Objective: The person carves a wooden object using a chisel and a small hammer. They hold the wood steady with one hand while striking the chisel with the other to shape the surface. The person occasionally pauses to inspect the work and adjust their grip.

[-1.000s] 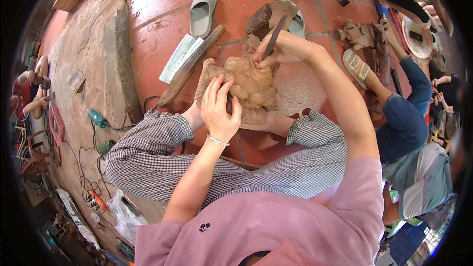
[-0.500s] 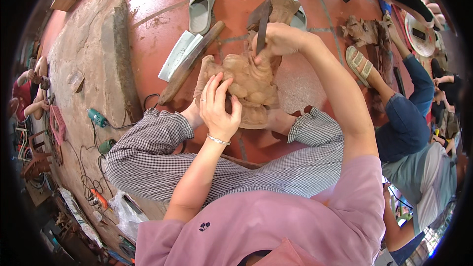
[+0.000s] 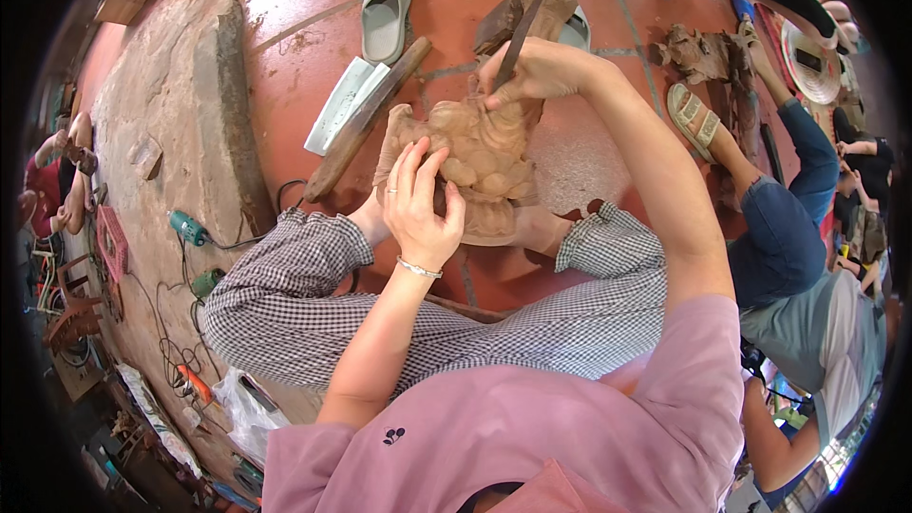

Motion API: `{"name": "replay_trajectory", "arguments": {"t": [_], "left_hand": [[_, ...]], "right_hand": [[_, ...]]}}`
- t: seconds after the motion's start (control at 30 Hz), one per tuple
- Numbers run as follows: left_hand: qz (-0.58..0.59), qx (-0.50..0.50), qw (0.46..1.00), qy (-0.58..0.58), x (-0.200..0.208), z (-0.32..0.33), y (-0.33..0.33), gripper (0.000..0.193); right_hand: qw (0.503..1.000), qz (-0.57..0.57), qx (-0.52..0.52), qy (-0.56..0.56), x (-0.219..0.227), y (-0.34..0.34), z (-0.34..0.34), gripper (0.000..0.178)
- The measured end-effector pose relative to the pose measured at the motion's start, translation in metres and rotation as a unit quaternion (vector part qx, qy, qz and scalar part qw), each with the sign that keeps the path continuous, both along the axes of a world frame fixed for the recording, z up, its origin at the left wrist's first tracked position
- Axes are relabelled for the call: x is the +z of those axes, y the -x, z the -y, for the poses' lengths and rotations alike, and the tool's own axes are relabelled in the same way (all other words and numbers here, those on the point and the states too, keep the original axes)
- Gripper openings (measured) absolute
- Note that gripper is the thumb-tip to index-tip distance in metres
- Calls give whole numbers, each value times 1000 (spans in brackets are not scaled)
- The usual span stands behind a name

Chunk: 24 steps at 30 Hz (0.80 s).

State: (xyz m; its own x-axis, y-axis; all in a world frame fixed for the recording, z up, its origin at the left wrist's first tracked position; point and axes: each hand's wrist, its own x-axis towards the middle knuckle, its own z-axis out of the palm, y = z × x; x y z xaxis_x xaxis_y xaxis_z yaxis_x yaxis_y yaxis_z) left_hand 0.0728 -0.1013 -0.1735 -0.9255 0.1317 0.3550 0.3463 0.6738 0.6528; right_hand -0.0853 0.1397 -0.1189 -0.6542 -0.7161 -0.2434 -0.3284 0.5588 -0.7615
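A brown wood carving with rounded relief stands between my bare feet on the tiled floor. My left hand grips its near left side, fingers curved over the surface and thumb apart, with a ring and a bracelet on. Pinched in my right hand is a dark narrow flat strip, slanted up to the right. Its lower end is by the carving's upper part, where my fingers hide the contact. I cannot make out whether the strip is a blade or an abrasive.
Left of the carving lie a wooden bar, a pale folded strip and a grey slipper. A thick wooden slab carries a green power tool and cords. At right sits another person, near a rough wood piece.
My right hand has shifted slightly up and left, and the dark strip now leans further to the right. My left hand keeps its place on the carving.
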Motion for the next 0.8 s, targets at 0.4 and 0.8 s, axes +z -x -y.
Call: {"name": "replay_trajectory", "arguments": {"t": [0.4, 0.8], "left_hand": [[-9, -2, 1000, -2, -1, 0, 0, 46], [-9, 1, 1000, -4, 0, -1, 0, 45]], "right_hand": [[999, -24, 10, -22, 3, -1, 1, 27], [995, -89, 41, 0, -4, -9, -1, 23]]}}
